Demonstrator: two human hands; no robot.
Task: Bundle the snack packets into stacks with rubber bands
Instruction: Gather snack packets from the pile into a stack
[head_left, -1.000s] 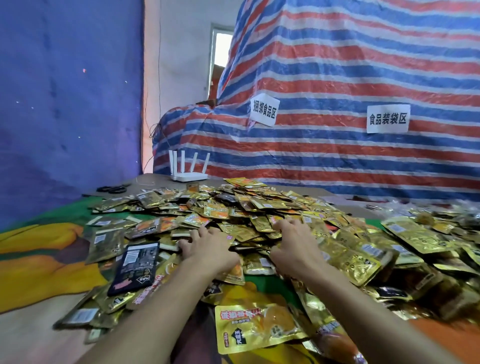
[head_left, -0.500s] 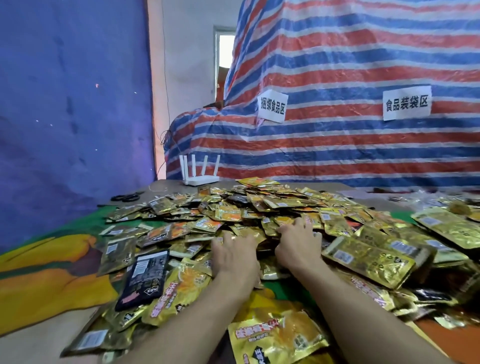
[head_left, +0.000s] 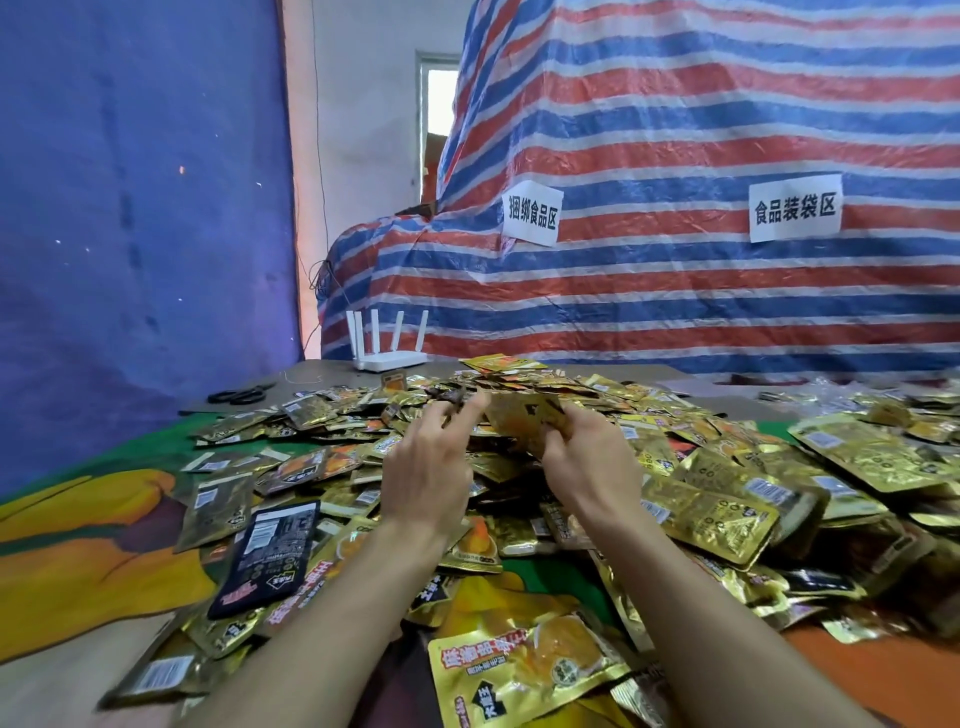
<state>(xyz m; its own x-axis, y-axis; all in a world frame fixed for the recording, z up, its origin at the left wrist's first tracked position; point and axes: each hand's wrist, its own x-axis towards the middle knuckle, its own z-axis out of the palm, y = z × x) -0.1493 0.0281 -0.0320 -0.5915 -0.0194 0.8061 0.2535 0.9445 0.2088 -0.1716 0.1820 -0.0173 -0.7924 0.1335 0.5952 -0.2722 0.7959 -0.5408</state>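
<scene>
cloth (head_left: 78, 545): far left, green and yellow print. It's the table cover, and the loose stuff spills onto it.
scissors (head_left: 236, 396): back left on the tabletop, well apart from both hands. Nobody's touching them.
black packet (head_left: 265, 556): the odd one out, lying flat at the left edge of the pile.
router (head_left: 389, 343): white with its antennas up, at the back edge of the table. It's just sitting there.
left hand (head_left: 426, 478): raised over the pile with the fingers mostly straight and the index tip right at the left edge of the held packet. There's a dark blur at the fingertips, so I honestly can't tell from my feed if it's pinching anything.
packet (head_left: 524, 415): gold one, held up above the pile between the two hands. It's too blurry to say if it's a single or a few together.
right hand (head_left: 587, 467): fingers curled round the packet's right end, so it's got a proper grip.
pile (head_left: 727, 509): gold packets everywhere, from centre to the right edge, all loose and overlapping.
tarp (head_left: 675, 156): striped backdrop on the right with two paper signs (head_left: 532, 213).
done so far: I can't spot one banded stack anywhere, and there's no rubber band I could swear to.
left to do: pretty much all of it, I reckon. That means gathering, squaring up and banding, over and over. My guess is we're at the collecting bit of a stack.
</scene>
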